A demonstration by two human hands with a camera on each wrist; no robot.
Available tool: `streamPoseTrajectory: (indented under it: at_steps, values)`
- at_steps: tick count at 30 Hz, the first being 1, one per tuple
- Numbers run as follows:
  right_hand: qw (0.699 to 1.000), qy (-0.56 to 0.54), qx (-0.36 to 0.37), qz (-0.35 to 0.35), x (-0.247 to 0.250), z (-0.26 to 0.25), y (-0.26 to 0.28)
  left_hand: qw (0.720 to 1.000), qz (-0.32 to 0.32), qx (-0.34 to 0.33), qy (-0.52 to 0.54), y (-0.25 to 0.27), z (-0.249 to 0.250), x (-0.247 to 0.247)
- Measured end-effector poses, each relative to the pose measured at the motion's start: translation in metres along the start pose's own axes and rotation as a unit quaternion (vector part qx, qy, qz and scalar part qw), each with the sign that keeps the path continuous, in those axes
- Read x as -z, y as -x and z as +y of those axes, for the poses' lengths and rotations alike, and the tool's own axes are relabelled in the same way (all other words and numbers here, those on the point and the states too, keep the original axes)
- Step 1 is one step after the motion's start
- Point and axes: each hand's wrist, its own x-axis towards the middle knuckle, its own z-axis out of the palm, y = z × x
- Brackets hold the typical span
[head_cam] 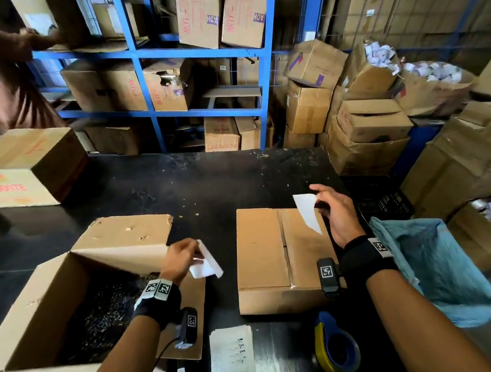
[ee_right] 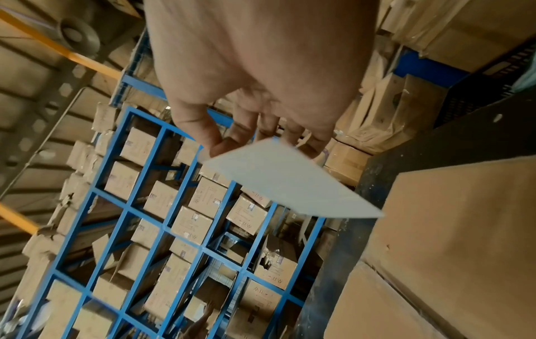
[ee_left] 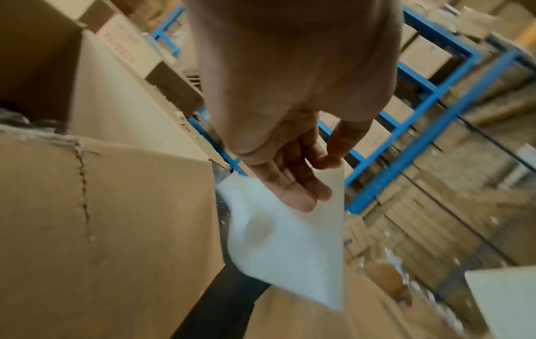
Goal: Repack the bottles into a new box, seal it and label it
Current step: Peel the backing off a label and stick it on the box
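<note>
**Fingers pinch two white sheets**

Right hand (head_cam: 337, 214) fingers (ee_right: 203, 135) pinch a white label (head_cam: 308, 212) above the closed box (head_cam: 261, 260), centre-right. Left hand (head_cam: 179, 260) fingers (ee_left: 293, 185) pinch a curled backing sheet (head_cam: 206, 265) beside the open box (head_cam: 29, 317), lower left.

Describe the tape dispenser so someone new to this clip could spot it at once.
Start at the black table and find the closed box right of centre. The tape dispenser lies on the table just in front of that box, beside the printed label sheets. It is the only blue-and-yellow object there.
</note>
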Motion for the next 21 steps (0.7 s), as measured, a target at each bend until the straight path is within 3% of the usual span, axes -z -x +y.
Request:
streamPoseTrajectory:
  at_steps: [4,10,14,21]
  values:
    - [1.000,-0.006,0.022,-0.004,-0.008,-0.010,0.000,0.973,-0.095,-0.024,-0.208,0.005,-0.022,-0.019]
    - [1.000,0.019,0.005,-0.005,-0.018,-0.007,0.003,0.941,-0.124,0.008,-0.315,0.006,-0.063,-0.038]
    - [0.999,0.042,0.002,-0.017,-0.025,-0.008,0.010,0.934,-0.105,0.043,-0.339,0.004,-0.075,-0.048]
    - [0.998,0.051,-0.012,-0.045,-0.036,-0.009,0.018,0.904,-0.037,0.010,-0.425,0.000,-0.071,-0.051]
